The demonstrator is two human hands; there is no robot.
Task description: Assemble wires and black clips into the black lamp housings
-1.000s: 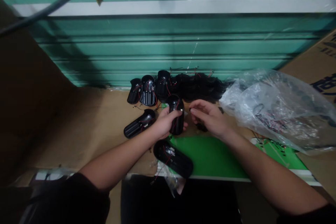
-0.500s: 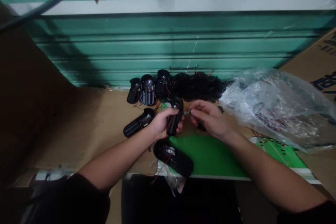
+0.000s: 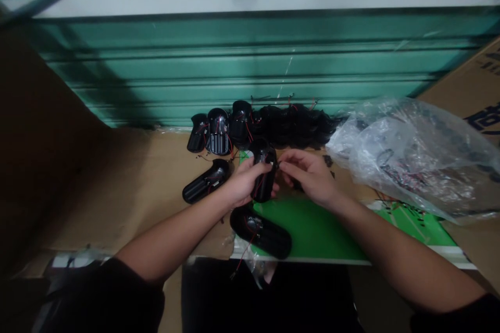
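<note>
My left hand point(image 3: 247, 183) is shut around a black plastic housing point(image 3: 264, 182) with thin red wires along it. My right hand point(image 3: 307, 177) pinches a thin wire at the top end of that housing, between thumb and forefinger. Another black housing point(image 3: 205, 181) lies just left of my left hand. A fourth point(image 3: 260, 232) lies below both hands, with a red wire trailing from it. Neither hand touches these two.
Behind my hands, several housings point(image 3: 217, 131) stand in a row beside a dark heap of similar parts point(image 3: 297, 125). A clear plastic bag point(image 3: 410, 158) holding wires lies to the right. A green board point(image 3: 308, 229) rests on cardboard point(image 3: 117, 192) before a teal shutter point(image 3: 234, 62).
My right fingertips have moved closer to the top of the held housing and now pinch at it. The whole scene has shifted slightly upward in the view.
</note>
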